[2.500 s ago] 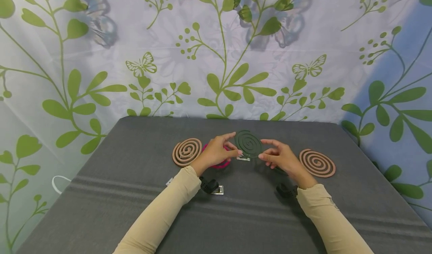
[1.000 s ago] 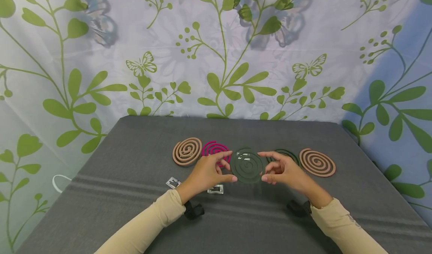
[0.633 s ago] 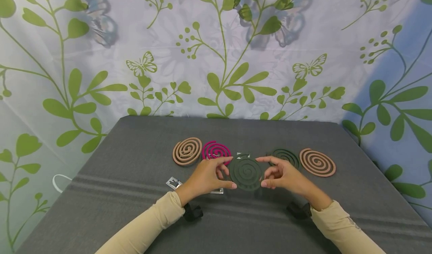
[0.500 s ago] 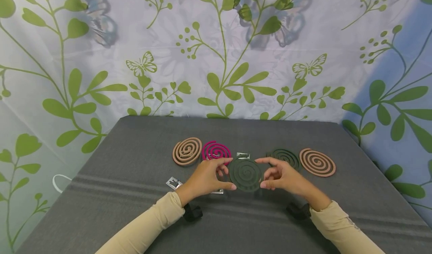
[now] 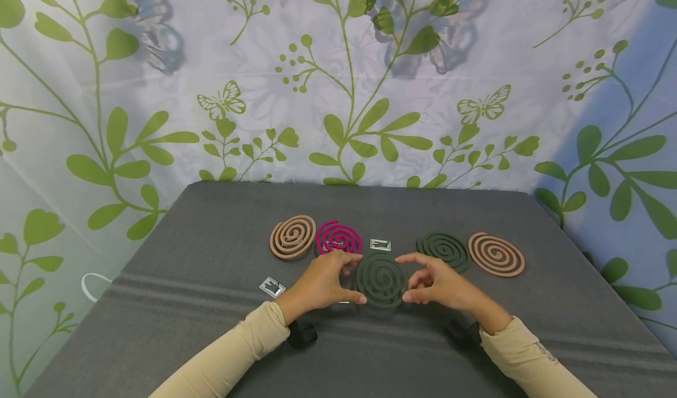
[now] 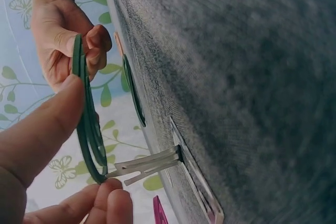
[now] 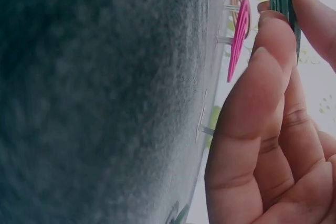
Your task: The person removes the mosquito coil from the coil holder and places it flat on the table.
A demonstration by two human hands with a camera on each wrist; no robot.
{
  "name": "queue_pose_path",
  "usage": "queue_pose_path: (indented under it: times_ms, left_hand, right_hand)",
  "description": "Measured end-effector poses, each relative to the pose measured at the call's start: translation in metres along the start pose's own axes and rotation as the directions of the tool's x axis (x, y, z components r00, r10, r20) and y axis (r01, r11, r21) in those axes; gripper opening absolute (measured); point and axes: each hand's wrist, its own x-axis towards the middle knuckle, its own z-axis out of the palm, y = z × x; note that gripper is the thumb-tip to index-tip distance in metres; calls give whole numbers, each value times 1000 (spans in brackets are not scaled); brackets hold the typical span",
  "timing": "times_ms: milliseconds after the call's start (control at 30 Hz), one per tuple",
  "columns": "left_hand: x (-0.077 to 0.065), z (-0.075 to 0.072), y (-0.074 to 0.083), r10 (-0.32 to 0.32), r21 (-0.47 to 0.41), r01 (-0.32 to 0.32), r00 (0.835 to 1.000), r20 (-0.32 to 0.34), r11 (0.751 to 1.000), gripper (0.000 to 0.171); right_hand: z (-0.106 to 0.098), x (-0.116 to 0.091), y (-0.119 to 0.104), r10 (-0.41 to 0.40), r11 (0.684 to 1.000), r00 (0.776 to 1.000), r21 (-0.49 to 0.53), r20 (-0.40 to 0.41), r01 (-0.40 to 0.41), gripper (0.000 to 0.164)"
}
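A dark green mosquito coil point(image 5: 381, 279) is raised above the grey table between both hands. My left hand point(image 5: 324, 281) pinches its left edge between thumb and fingers. On the opposite edge, my right hand point(image 5: 443, 286) has thumb and fingertips around the rim, as the right wrist view also shows. Beneath the coil in the left wrist view, a metal coil stand point(image 6: 152, 162) sends its bent strip up to the coil's edge, beside my left fingertips. In the head view the left hand mostly hides that stand.
Behind, a brown coil point(image 5: 292, 237) and a pink coil point(image 5: 338, 237) sit on stands. Another green coil point(image 5: 443, 251) and a brown coil point(image 5: 497, 255) lie at right. Two more metal stands point(image 5: 380, 244) point(image 5: 272, 287) rest on the table. A leaf-patterned cloth point(image 5: 349, 92) hangs behind.
Both hands have brought the green coil from over the back of the table toward me and lower. The stand behind it and the other green coil now show fully.
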Motion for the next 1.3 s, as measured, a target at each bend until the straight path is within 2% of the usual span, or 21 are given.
queue_pose_path:
  times_ms: [233, 833, 1033, 1300]
  left_hand:
    - [1, 1, 0, -19, 34, 18, 998, 55, 999, 78]
    - [-1, 2, -4, -23, 32, 18, 985, 169, 999, 71]
    - [-2, 2, -6, -22, 29, 17, 982, 189, 999, 69]
    - [-1, 1, -5, -45, 20, 42, 977, 208, 999, 79]
  right_hand:
    - [4, 1, 1, 32, 998, 999, -45, 18, -31, 72]
    - [6, 2, 9, 144, 989, 986, -51, 82, -140, 71]
    - [7, 2, 7, 150, 987, 985, -65, 88, -144, 69]
    - [8, 2, 4, 164, 986, 982, -44, 88, -161, 68]
